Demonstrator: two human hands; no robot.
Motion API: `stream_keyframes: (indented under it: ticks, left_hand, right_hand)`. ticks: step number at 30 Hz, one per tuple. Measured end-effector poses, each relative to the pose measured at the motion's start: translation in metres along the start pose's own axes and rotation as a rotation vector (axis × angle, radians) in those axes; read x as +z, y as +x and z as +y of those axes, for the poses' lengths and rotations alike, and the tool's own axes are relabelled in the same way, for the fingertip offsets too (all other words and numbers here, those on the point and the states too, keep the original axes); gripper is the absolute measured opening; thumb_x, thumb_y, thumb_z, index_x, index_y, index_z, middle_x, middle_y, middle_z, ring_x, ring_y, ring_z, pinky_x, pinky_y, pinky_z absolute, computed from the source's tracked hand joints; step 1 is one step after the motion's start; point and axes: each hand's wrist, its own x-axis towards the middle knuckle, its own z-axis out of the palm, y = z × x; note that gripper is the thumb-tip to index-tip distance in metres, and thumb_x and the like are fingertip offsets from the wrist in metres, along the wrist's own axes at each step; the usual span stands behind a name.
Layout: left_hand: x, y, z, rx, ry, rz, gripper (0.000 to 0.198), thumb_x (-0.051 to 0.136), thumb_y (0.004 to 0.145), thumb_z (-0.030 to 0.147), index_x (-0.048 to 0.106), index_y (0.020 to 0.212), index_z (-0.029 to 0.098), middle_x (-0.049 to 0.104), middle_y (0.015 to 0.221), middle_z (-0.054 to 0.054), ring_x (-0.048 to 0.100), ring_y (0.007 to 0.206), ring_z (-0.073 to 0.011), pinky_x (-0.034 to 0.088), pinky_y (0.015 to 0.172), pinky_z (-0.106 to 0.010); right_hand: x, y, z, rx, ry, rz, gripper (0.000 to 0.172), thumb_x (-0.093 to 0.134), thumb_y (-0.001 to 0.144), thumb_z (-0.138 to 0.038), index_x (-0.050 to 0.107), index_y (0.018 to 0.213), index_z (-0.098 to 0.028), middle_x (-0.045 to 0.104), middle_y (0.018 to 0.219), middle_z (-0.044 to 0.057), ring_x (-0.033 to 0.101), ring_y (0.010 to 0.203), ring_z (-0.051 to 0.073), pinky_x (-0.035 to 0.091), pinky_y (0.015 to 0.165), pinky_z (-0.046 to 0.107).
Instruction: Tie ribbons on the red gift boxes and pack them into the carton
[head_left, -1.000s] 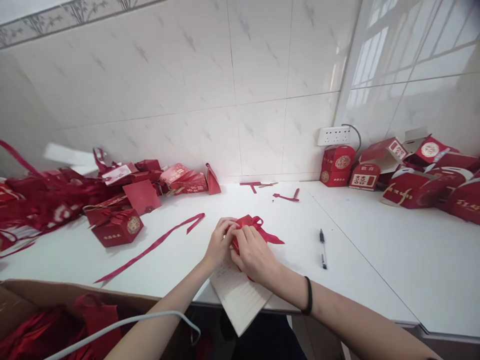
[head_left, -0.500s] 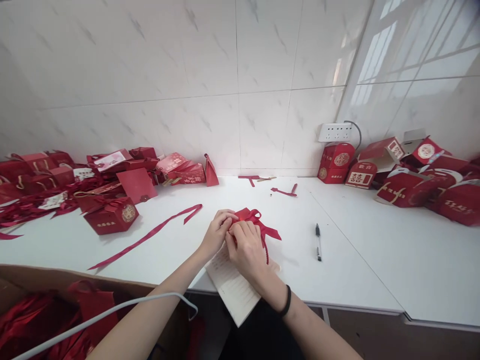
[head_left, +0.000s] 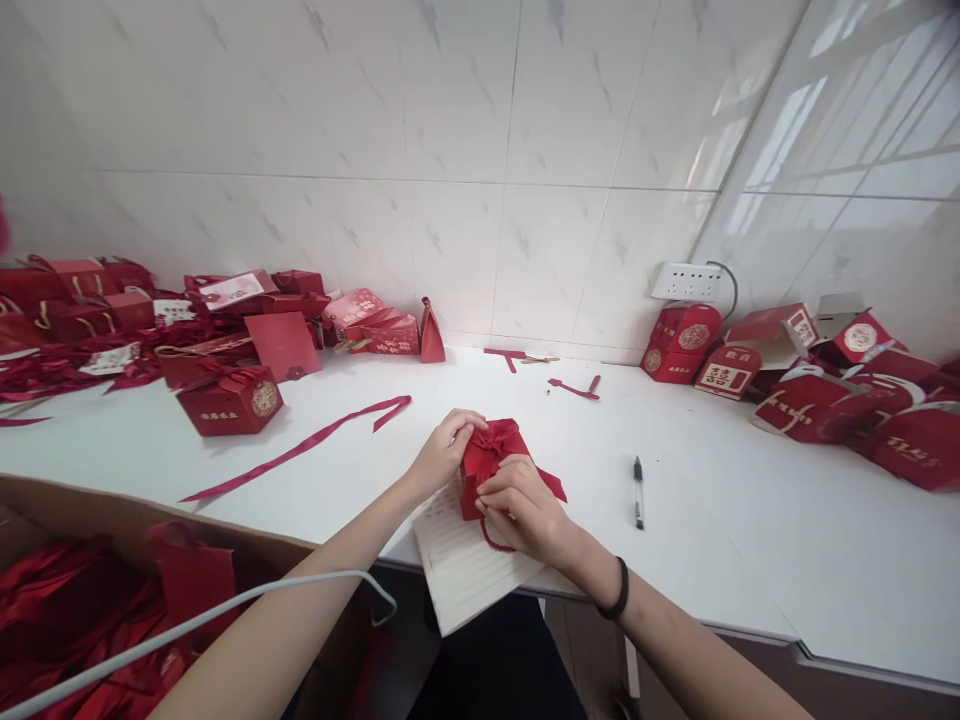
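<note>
A small red gift box (head_left: 472, 487) with a ribbon bow (head_left: 491, 445) on top stands near the table's front edge. It rests on or over a notebook (head_left: 469, 572) with handwritten lines, which juts past the edge. My left hand (head_left: 448, 445) pinches the bow's upper left side with thumb and fingertips. My right hand (head_left: 529, 505) has its fingers closed on the ribbon at the front right of the box; the exact bit held is partly hidden. Below that hand loops a twisted red cord (head_left: 491, 540). One ribbon tail sticks out to the right.
A loose red ribbon (head_left: 300, 450) and a finished-looking red box (head_left: 232, 405) lie leftward. A pen (head_left: 638, 492) lies at right. Piles of red boxes line the wall both sides. A carton (head_left: 90, 500) of red items and a white cable (head_left: 225, 607) sit front left.
My right hand has moved down and right off the bow, so the box top now shows. My left hand stays at the bow's left side. The view has tilted slightly.
</note>
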Motion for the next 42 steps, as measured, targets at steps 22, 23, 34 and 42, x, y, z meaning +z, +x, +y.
stream_keyframes:
  ticks: [22, 23, 34, 42]
  left_hand:
    - [0.003, -0.005, 0.026, -0.052, 0.121, -0.013, 0.008, 0.059, 0.073, 0.024, 0.062, 0.078, 0.02, 0.057, 0.11, -0.008, 0.054, 0.108, -0.0228, 0.04, 0.098, -0.04]
    - [0.003, -0.005, 0.027, -0.046, 0.136, -0.021, 0.006, 0.059, 0.072, 0.024, 0.061, 0.075, 0.019, 0.057, 0.11, -0.007, 0.054, 0.108, -0.0227, 0.04, 0.098, -0.04]
    - [0.0, -0.003, 0.032, -0.058, 0.196, -0.067, 0.008, 0.056, 0.074, 0.027, 0.059, 0.07, 0.02, 0.059, 0.106, -0.007, 0.056, 0.102, -0.022, 0.043, 0.093, -0.039]
    - [0.0, -0.009, 0.028, -0.104, 0.18, 0.019, 0.013, 0.055, 0.076, 0.03, 0.056, 0.085, 0.02, 0.054, 0.113, -0.008, 0.05, 0.11, -0.0226, 0.038, 0.096, -0.04]
  right_hand:
    - [-0.025, 0.02, 0.072, 1.014, 0.752, -0.226, 0.029, 0.064, 0.077, -0.045, 0.06, 0.071, -0.017, 0.054, 0.12, 0.009, 0.057, 0.1, 0.021, 0.045, 0.083, 0.035]
    - [-0.023, 0.018, 0.069, 1.054, 0.769, -0.183, 0.031, 0.064, 0.076, -0.045, 0.058, 0.068, -0.016, 0.055, 0.118, 0.009, 0.058, 0.097, 0.021, 0.046, 0.081, 0.034]
    - [-0.017, 0.019, 0.057, 1.276, 0.68, 0.042, 0.029, 0.066, 0.067, -0.039, 0.051, 0.057, -0.016, 0.056, 0.118, 0.01, 0.06, 0.093, 0.021, 0.043, 0.081, 0.033]
    - [-0.023, 0.018, 0.056, 1.296, 0.697, 0.05, 0.031, 0.066, 0.069, -0.039, 0.05, 0.055, -0.017, 0.06, 0.112, 0.01, 0.057, 0.101, 0.022, 0.041, 0.085, 0.032]
